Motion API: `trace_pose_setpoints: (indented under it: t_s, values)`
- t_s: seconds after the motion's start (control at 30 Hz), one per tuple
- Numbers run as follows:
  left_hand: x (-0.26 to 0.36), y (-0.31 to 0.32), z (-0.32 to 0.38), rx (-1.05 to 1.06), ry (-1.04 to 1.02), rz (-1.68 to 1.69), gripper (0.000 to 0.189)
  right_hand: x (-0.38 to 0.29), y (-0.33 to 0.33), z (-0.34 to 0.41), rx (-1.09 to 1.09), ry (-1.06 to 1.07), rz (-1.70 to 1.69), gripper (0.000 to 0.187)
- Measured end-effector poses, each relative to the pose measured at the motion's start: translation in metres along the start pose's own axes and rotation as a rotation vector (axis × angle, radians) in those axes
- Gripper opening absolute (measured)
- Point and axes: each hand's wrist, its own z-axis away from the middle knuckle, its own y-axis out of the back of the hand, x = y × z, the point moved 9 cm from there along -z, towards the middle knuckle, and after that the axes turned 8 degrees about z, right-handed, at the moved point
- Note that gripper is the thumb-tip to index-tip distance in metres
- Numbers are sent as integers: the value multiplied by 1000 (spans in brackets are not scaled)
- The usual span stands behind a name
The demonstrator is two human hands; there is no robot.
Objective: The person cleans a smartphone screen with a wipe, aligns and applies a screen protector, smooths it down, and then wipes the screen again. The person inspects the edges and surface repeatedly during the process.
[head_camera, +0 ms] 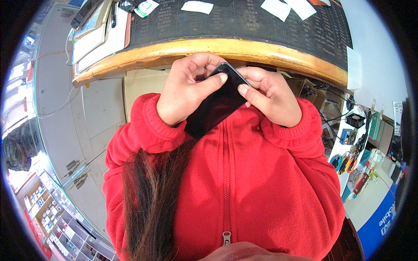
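A black smartphone (217, 104), its screen dark, is held tilted between both hands in front of the chest of a red fleece jacket (209, 182). My left hand (189, 88) grips one long side of it, the thumb lying across the screen near the upper end. On the other side, my right hand (269, 93) holds the edge with its thumb on the screen's rim and its fingers partly hidden behind the phone. Both hands are just below the wooden edge (196, 45) of a desk.
A black printed desk mat (228, 24) bears paper slips (197, 7). Papers and notebooks (98, 42) are stacked at the desk's left end. Metal cabinets (101, 107) stand at the left. Cables and tools hang beside a white panel (338, 143) at the right.
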Motion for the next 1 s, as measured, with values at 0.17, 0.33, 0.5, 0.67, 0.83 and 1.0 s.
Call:
trace_pose_setpoints:
  t_s: [0.17, 0.33, 0.5, 0.67, 0.83, 1.0]
  values:
    - [-1, 0, 2, 24, 6, -27, 26, 0, -1, 0, 9, 31, -6, 26]
    - [-2, 2, 0, 39, -35, -75, 25, 2, -1, -3, 6, 44, 38, 24]
    - [-13, 2, -14, 16, -49, -132, 16, 3, -1, -8, 12, 56, 140, 25]
    - [7, 24, -39, 117, -35, -158, 44, -7, -1, -15, 23, 169, 91, 26]
    - [68, 81, -7, 198, -213, -243, 49, 9, 34, -44, 76, 21, -374, 31]
    - [6, 102, 23, 256, -41, 187, 47, 10, 42, -81, 18, 102, -564, 28]
